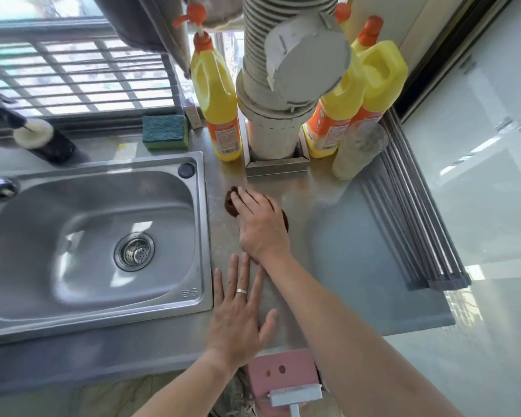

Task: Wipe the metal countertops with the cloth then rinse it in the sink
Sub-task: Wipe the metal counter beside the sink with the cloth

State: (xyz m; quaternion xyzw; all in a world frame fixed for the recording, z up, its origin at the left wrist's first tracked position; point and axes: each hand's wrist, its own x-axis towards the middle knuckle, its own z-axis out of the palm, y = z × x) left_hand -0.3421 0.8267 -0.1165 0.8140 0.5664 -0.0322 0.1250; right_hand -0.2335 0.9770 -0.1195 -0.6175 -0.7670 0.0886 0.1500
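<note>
The right hand (260, 224) lay flat on the dark brown cloth (231, 203), fingers straight and pressing it onto the metal worktop (358, 236); nothing was gripped. The cloth showed only at the fingertips and at the far edge of the palm, between the sink (88, 236) and the bottles at the back. The left hand (238, 311) rested open, fingers spread, palm down on the worktop just beside the sink rim, holding nothing.

Probable faults from this position:

- Because the cloth was pressed and not held, it could bunch or slip from under the palm during a stroke, leaving streaks.
- A stroke carried towards the back could strike the yellow bottles (220, 94) or the clear bottle (358, 152) standing beside the ribbed duct (271, 70) and tip them.
- A stroke to the right could catch the rolled drying rack (409, 212) lying along the edge of the worktop.
- The left hand covered a patch of surface that would probably remain unwiped unless lifted.

The rinse was not yet begun.
</note>
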